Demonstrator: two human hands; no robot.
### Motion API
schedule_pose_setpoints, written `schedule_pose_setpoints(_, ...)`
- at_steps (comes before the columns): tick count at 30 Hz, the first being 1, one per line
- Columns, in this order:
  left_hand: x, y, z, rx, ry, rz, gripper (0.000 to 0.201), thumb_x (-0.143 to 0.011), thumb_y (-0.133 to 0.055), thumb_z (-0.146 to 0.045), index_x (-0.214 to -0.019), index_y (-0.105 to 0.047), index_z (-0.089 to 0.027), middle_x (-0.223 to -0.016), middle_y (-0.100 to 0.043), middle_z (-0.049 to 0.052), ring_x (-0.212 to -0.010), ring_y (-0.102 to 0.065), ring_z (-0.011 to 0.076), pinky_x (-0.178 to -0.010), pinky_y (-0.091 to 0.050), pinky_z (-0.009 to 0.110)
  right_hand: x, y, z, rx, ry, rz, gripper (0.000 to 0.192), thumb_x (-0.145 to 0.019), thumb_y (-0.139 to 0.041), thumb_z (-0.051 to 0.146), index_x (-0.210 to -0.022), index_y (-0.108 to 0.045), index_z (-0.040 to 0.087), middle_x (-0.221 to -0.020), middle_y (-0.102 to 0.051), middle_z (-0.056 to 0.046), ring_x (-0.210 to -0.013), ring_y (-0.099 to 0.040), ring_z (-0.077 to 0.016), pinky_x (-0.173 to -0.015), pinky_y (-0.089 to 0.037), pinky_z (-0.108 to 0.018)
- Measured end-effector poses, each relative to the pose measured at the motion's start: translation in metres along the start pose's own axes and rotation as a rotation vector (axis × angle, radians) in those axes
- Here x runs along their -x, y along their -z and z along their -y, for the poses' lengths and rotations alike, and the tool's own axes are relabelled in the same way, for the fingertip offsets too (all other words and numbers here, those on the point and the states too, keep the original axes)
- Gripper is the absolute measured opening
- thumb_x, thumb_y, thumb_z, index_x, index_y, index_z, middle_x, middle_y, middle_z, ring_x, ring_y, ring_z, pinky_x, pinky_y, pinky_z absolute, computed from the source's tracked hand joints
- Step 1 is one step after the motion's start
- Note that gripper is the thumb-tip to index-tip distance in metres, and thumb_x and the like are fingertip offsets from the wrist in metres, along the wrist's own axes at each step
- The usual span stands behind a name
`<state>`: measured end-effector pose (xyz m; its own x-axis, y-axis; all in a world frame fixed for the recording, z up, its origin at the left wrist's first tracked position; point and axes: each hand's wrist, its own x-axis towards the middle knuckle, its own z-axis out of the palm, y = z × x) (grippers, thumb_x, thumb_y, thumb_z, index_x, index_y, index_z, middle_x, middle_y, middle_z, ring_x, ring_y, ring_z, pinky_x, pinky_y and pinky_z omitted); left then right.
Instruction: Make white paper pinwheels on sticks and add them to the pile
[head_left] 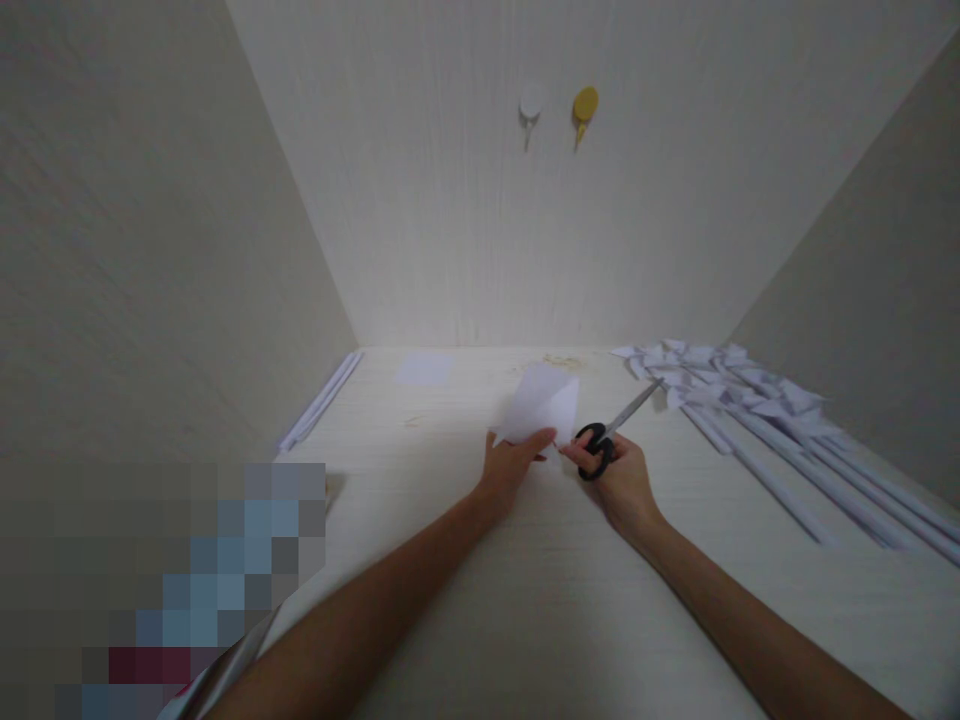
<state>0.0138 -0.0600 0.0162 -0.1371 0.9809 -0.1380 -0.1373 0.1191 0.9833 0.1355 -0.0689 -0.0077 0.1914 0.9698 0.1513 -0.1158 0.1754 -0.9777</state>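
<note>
My left hand (510,465) pinches the near edge of a folded white paper (541,400), which lies on the pale desk (540,580) with its point toward the back wall. My right hand (619,480) grips black-handled scissors (609,435) just right of the paper. The silver blades look closed and point up and to the right, away from the paper. The two hands are close together near the middle of the desk.
A heap of white paper pinwheels on rolled paper sticks (757,420) lies along the right side. Paper strips (322,400) rest by the left wall. A flat paper square (424,369) lies at the back. White and yellow hooks (559,108) hang on the back wall.
</note>
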Motion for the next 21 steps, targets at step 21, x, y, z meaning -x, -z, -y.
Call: schedule_pose_setpoints(21,-0.0043,-0.0009,0.0054,0.179,-0.025,0.094,0.016,-0.048,-0.069,-0.020,-0.060,-0.063,-0.012,-0.064,-0.064,0.005,-0.054,-0.056,0.0126,-0.046,-0.045,0.021,0.0001,-0.0007,0.0033,0.076,0.046,-0.035,0.020,-0.057,-0.068,0.027,-0.058,-0.051,0.016,-0.052,-0.050,0.004,-0.047,-0.038,-0.0068,-0.043,-0.026,-0.020)
